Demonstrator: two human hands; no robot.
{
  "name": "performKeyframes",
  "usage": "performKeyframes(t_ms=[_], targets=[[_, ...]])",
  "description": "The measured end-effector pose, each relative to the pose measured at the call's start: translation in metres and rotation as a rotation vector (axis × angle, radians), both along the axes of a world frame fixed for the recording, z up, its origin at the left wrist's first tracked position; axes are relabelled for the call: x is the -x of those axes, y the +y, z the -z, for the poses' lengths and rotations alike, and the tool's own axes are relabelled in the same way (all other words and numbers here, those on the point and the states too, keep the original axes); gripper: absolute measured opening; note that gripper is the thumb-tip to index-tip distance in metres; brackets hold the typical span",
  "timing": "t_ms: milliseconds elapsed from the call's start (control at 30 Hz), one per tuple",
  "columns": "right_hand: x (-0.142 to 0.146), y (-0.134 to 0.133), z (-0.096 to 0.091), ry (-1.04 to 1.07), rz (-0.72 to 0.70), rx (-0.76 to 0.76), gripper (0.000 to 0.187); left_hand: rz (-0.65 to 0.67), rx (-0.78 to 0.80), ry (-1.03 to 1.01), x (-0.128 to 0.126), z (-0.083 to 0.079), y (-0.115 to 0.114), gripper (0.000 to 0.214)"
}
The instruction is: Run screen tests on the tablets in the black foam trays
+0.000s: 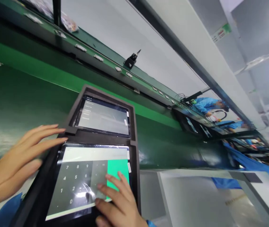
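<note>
Near tablet (77, 179) lies flat in dark tray (134, 138) on green conveyor (18, 104), 2nd tablet (103, 116) behind it; L hand (18, 157) open, flat on tray's left rim, R hand (117, 201) open, fingertips on glossy screen, which is prob. rigid, slick, fragile, so best held by edges.

A wide, glossy green conveyor belt (18, 94) runs from near left to far right. Along its far edge lies a dark green metal rail (106, 61) carrying small white labels (80, 47) and 1 black clip-like fitting (131, 59). More dark trays (191, 124) sit on the belt at far right, beside 2 people in blue coats (204, 105). A white tabletop (196, 195) lies near right.
</note>
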State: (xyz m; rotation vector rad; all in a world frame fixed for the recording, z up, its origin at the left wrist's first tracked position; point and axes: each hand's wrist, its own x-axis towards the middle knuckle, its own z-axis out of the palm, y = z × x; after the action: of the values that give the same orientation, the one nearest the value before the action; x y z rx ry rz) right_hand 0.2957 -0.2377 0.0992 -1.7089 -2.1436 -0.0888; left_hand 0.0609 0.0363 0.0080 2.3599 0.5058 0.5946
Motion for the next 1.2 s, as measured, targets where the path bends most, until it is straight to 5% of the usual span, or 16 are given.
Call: performKeyframes(t_ms=[67,133,300,533,733,1033,1200], targets=[[0.01,0.021,-0.004,-0.072,-0.129,-0.002,0.021,-0.03,-0.037,-0.054,-0.044,-0.038,0.012,0.046],[0.02,0.037,-0.005,-0.102,-0.163,-0.007,0.02,-0.04,-0.159,-0.041,-0.083,-0.053,0.036,0.044],[0.024,0.045,0.01,-0.084,-0.141,-0.027,0.024,-0.06,-0.189,0.072,-0.139,-0.043,0.094,0.064],[0.02,0.046,0.015,0.003,-0.138,-0.035,0.034,-0.049,-0.142,0.168,-0.143,-0.036,0.1,0.061],[0.022,0.049,0.002,0.189,0.02,0.234,0.033,-0.083,-0.13,0.116,-0.142,-0.034,0.1,0.063],[0.024,0.05,0.012,0.225,0.103,0.353,0.053,-0.079,-0.113,0.083,-0.143,-0.033,0.101,0.063],[0.026,0.048,0.006,0.271,0.127,0.257,0.037,-0.067,-0.117,0.069,-0.142,-0.033,0.101,0.062]])
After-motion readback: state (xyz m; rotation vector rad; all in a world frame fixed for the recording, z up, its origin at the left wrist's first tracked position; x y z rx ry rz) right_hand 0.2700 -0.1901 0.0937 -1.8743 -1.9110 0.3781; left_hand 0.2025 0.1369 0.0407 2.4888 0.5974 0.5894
